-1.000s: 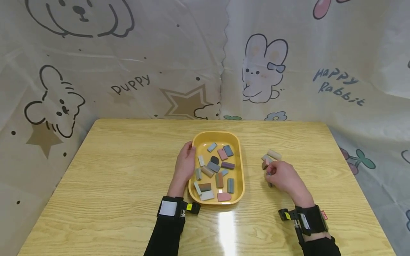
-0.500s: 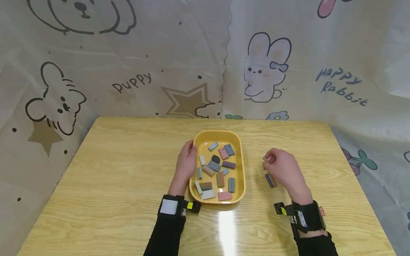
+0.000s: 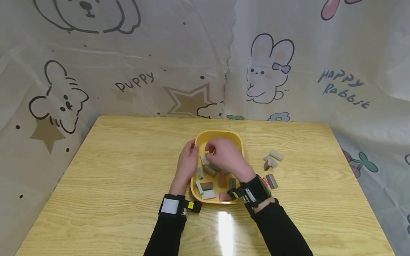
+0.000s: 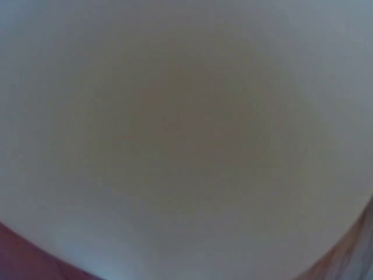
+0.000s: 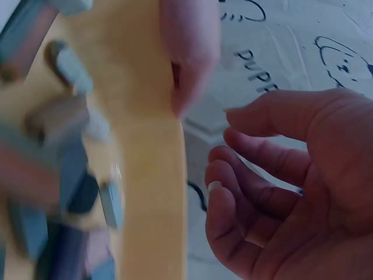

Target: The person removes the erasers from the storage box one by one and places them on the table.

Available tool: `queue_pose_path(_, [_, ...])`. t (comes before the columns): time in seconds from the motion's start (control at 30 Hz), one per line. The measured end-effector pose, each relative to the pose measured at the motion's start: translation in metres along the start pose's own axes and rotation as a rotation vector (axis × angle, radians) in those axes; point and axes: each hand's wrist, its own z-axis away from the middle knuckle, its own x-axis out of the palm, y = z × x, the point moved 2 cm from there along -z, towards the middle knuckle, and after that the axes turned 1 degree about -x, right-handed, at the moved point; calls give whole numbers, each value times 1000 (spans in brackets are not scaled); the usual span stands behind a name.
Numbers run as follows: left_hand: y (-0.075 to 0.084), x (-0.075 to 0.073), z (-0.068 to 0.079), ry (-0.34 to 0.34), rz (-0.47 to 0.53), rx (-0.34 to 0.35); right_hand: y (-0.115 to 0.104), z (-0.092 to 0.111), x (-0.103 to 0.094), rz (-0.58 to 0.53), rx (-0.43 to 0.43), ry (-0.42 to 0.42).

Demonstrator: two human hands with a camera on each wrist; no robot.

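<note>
A yellow tray (image 3: 219,131) holds several small coloured blocks, including a white block (image 3: 208,194) and a grey-brown block (image 3: 209,170). My left hand (image 3: 187,161) grips its left rim, and a left fingertip (image 5: 189,87) shows over that edge in the right wrist view. My right hand (image 3: 225,154) is over the tray's upper half, covering some blocks. Up close, the right hand's fingers are loosely bent, with a gap between the topmost fingertips and nothing seen between them. The left wrist view is a pale blur.
Right of the tray, a cream block (image 3: 276,155), a grey block (image 3: 272,162) and a pinkish block (image 3: 267,164) lie clustered. A striped brown-and-blue block (image 3: 272,181) lies nearer, by the right wrist strap. Behind the wooden table (image 3: 128,156) hangs a printed curtain (image 3: 179,46).
My right hand has moved left from the loose blocks to over the tray, uncovering the cluster and the striped block. My left hand stays at the tray's rim.
</note>
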Motion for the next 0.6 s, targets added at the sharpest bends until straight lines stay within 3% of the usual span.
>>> queue_pose_path(0.27, [1,2,0,-14,9,15,4,-33,37,40,54,-135])
queue_pose_path(0.47, [2,0,0,4,-14,19,11,-43,54,138,60,-171])
queue_pose_path(0.6, [1,-2,1,0,-25,14,13,-44,59,149,70,-152])
